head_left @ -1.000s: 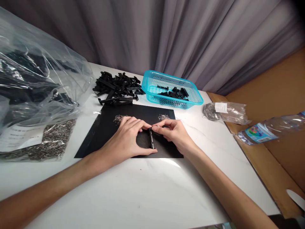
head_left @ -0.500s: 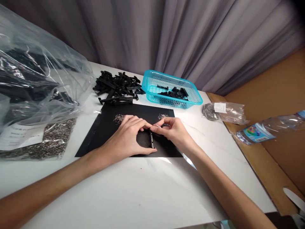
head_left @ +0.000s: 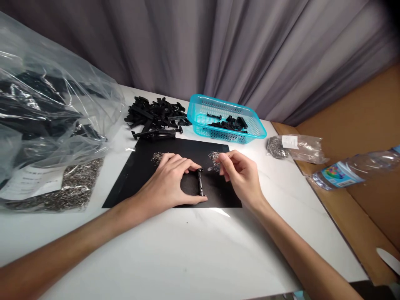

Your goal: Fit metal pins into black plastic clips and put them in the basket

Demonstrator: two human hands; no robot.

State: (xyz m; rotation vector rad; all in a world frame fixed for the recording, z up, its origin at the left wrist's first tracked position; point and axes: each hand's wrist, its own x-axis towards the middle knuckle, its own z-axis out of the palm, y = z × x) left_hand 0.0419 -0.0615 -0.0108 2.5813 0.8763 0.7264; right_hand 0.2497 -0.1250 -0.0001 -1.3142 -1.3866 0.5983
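My left hand [head_left: 170,179] grips a narrow black plastic part [head_left: 200,183] end to end, thumb at the near end and fingers at the far end. The part stays over a black mat [head_left: 125,183], and small shiny pieces show along its length. To its right, my right hand [head_left: 242,177] is closed in a pinch around a thin tool with a blurred pale tip [head_left: 211,168]; its exact kind is unclear. This hand is beside a little heap of small metal pieces [head_left: 214,156]. Another metal heap [head_left: 157,158] lies behind my left hand, partly hidden.
Behind the mat are a pile of black plastic parts [head_left: 156,112] and a blue basket [head_left: 227,102] holding similar parts. Large clear bags [head_left: 56,104] stand left, one with metal pieces [head_left: 75,183]. A small bag [head_left: 293,148] and a plastic bottle [head_left: 350,171] lie right.
My right hand has drawn away from the black part, moving right to the metal heap with the thin tool. My left hand keeps its hold on the part.
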